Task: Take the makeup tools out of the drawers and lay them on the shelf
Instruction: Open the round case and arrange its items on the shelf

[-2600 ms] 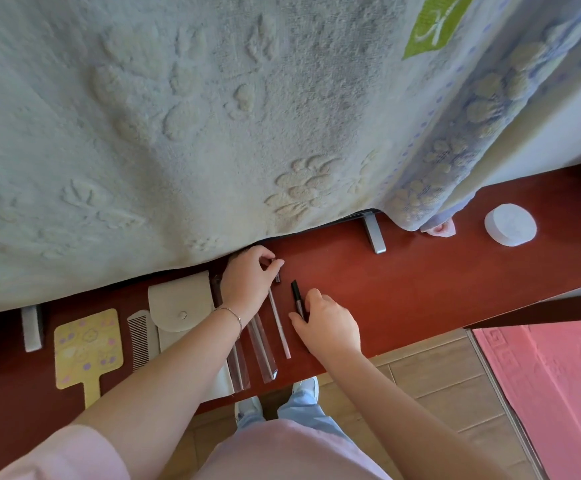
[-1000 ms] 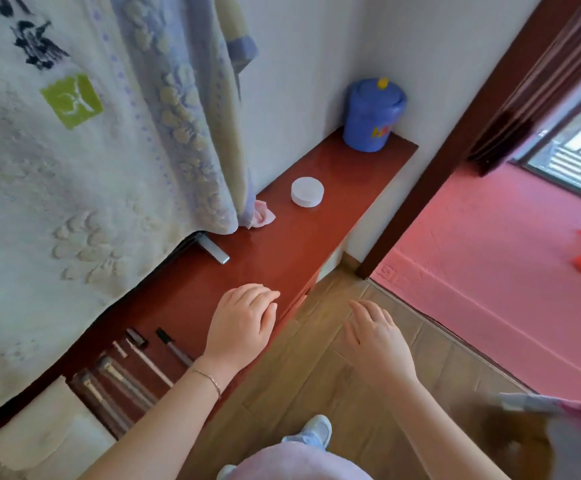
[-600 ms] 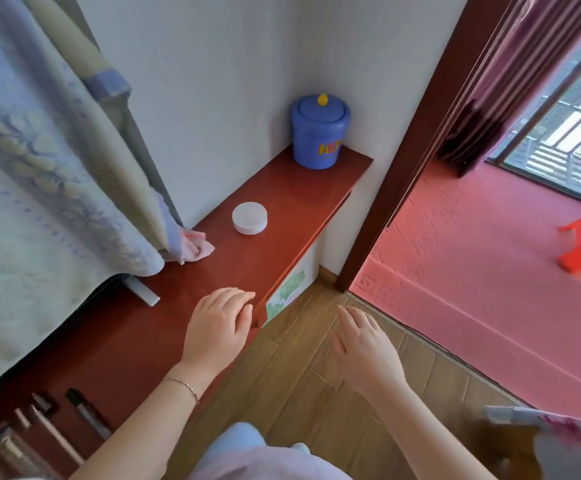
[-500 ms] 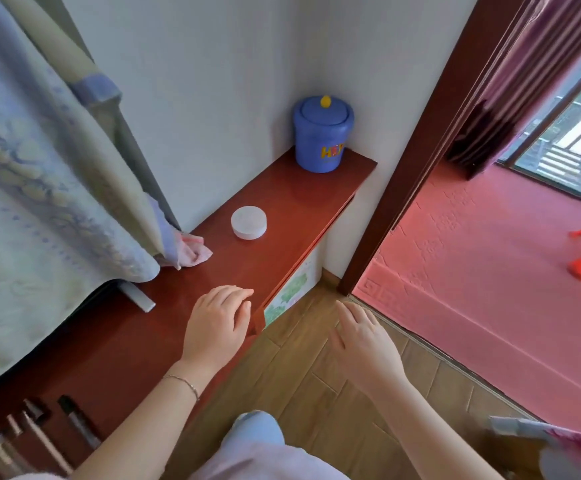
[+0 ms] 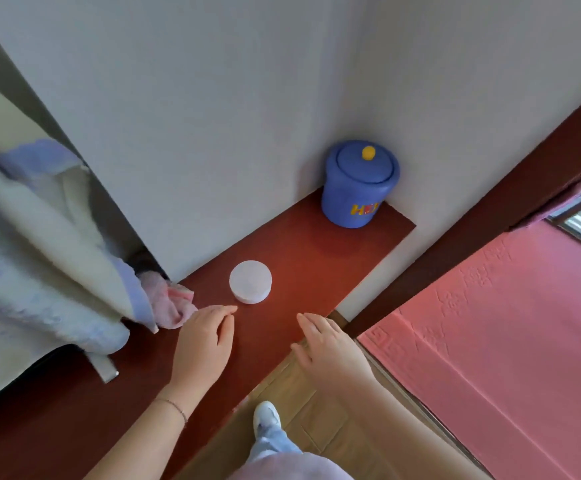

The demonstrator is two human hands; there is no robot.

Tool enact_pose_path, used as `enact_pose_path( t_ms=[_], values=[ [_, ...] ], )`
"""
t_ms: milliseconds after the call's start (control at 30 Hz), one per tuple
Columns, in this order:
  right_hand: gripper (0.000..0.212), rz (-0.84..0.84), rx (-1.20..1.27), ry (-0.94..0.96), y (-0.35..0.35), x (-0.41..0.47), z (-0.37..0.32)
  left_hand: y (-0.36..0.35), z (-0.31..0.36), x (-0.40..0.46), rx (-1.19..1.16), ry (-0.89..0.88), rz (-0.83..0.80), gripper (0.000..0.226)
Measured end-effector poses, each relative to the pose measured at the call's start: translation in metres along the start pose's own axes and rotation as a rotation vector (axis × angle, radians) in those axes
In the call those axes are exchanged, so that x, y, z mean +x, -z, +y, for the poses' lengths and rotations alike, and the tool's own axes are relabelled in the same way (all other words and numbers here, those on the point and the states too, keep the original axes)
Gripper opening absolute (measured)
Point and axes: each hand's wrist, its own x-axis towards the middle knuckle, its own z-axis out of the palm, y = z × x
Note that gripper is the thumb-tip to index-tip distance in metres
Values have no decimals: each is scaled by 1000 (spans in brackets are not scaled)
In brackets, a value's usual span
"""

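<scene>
While empty, both grips (image 5: 203, 341) (image 5: 330, 348) hover

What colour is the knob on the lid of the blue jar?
Yellow. The knob tops the blue jar, seen in the head view.

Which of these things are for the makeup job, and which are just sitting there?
For the job:
- shelf, where the tools get laid
- left hand and right hand, both empty and open
- white round case, possibly makeup; cannot tell

Just lying about:
- blue jar
- pink cloth
- blanket

No drawer or makeup tool shows right now.
</scene>
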Motion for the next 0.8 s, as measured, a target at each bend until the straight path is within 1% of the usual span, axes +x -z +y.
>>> enact_pose_path(
  t_ms=[67, 133, 167, 300, 367, 500, 600, 633, 700, 733, 800],
  values=[
    [56, -9, -12, 42, 10, 22, -2, -3, 1, 13, -163, 144, 18, 24],
    [57, -9, -9, 84, 17, 43, -5, -2, 4, 24, -353, 342, 22, 26],
    [57, -2, -4, 109, 20, 52, -8, -1, 3, 27, -400, 397, 30, 25],
    [60, -4, -42, 223, 24, 85, -22, 0, 1, 30, -439, 489, 15, 24],
    [63, -35, -84, 266, 24, 102, -28, -3, 0, 28, -441, 532, 6, 23],
    [78, -137, -224, 340, 15, 130, -39, -9, 2, 24, -477, 658, -27, 22],
    [78, -157, -309, 386, 8, 142, -42, -15, 7, 17, -552, 761, -10, 19],
    [77, -154, -328, 403, 8, 144, -42, -17, 9, 17, -613, 809, 4, 19],
    [73, -146, -317, 438, 10, 147, -41, -16, 14, 22, -838, 929, 43, 22],
    [71, -154, -261, 444, 14, 147, -41, -15, 17, 27, -989, 1011, 62, 26],
    [68, -191, -63, 437, 25, 143, -42, -6, 25, 33, -1239, 1160, 83, 30]
  ],
)
